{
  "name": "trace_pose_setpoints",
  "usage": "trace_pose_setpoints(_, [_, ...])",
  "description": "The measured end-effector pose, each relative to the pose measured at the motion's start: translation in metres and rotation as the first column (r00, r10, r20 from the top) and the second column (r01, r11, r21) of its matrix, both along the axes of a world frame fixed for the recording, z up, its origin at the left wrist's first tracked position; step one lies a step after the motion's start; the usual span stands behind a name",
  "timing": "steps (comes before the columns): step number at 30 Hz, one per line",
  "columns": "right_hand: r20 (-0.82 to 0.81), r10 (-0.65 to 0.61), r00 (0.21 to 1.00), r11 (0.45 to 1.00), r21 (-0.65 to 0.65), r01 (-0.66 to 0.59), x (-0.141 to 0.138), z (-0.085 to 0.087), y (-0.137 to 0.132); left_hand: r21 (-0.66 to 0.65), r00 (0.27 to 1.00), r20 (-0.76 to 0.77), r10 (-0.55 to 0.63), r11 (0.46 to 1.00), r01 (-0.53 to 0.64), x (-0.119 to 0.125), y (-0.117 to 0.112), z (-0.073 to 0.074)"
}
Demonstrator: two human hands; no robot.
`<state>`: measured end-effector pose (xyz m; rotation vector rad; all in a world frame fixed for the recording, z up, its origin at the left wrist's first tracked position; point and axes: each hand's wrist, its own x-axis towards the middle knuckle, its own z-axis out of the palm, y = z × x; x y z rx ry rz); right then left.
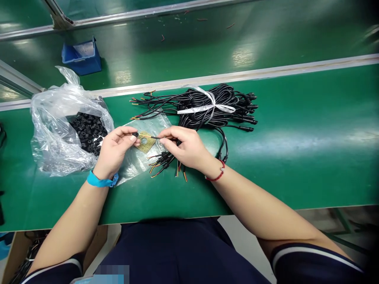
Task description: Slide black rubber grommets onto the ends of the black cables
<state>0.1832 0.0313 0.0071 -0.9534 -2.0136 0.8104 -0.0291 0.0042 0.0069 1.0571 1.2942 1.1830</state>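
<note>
Your left hand (pixel 115 148) pinches a small black plastic-looking part (pixel 135 134); your right hand (pixel 187 146) pinches a thin black cable (pixel 154 137) behind its fine yellow-orange leads (pixel 145 135), both above the green worktop (pixel 290 169). Part looks light and stiff: hold by the edges. Leads probably bend easily; grip the black cable, not them.

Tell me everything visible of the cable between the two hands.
The cable is thin, with a black, plastic-looking sheath and yellowish wire showing at its left end. The right hand pinches the sheath; the left hand holds a small black part at the wire's end. It crosses the picture nearly level, over a yellowish square piece. Whether wire and part join is unclear. Past the right hand, it cannot be traced.
</note>
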Motion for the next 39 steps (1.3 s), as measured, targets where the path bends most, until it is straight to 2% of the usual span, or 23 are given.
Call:
trace_pose_setpoints(3, [0.001,0.038,0.999,0.998,0.046,-0.038,0.001,0.001,0.0,0.005,0.999,0.002,-0.032,0.999,0.032,0.002,-0.001,0.001])
trace_pose_setpoints(10, [0.063,0.029,0.998,0.998,0.058,-0.033,0.0,-0.001,-0.001,0.067,0.997,-0.072,-0.04,0.997,0.044,0.002,-0.003,0.002])
trace_pose_setpoints(19, [0.112,0.0,0.994,0.999,0.045,-0.005,-0.001,-0.001,-0.001,0.156,0.968,-0.249,-0.006,0.987,0.047,0.004,-0.005,0.007])
trace_pose_setpoints(21, [0.113,0.001,0.994,0.999,0.049,-0.007,-0.001,-0.001,-0.002,0.204,0.945,-0.326,-0.007,0.976,0.077,0.003,-0.005,0.007])
trace_pose_setpoints(23, [0.114,0.006,0.993,0.998,0.059,-0.013,-0.001,-0.002,-0.001,0.26,0.892,-0.453,0.006,0.957,0.126,0.002,-0.005,0.007])
trace_pose_setpoints(25, [0.118,0.031,0.993,0.996,0.082,-0.041,-0.001,-0.003,-0.001,0.254,0.848,-0.529,-0.028,0.948,0.189,0.004,-0.007,0.006])
trace_pose_setpoints(27, [0.112,0.065,0.992,0.991,0.112,-0.078,-0.001,-0.004,-0.001,0.168,0.87,-0.479,-0.117,0.96,0.222,0.008,-0.009,0.006])
trace_pose_setpoints(29, [0.096,0.089,0.991,0.987,0.128,-0.101,0.0,-0.004,0.0,0.051,0.926,-0.333,-0.177,0.977,0.205,0.014,-0.01,0.007])
trace_pose_setpoints(33, [0.095,0.11,0.989,0.981,0.148,-0.123,0.001,-0.005,0.0,-0.113,0.987,-0.061,-0.146,0.984,0.138,0.025,-0.012,0.011])
trace_pose_setpoints(36, [0.114,0.073,0.991,0.976,0.194,-0.094,0.0,-0.006,0.0,-0.153,0.993,0.042,-0.111,0.981,0.116,0.03,-0.012,0.011])
trace_pose_setpoints(39, [0.114,0.035,0.993,0.97,0.237,-0.061,0.0,-0.007,0.0,-0.114,0.99,0.109,-0.093,0.988,0.106,0.03,-0.012,0.008])
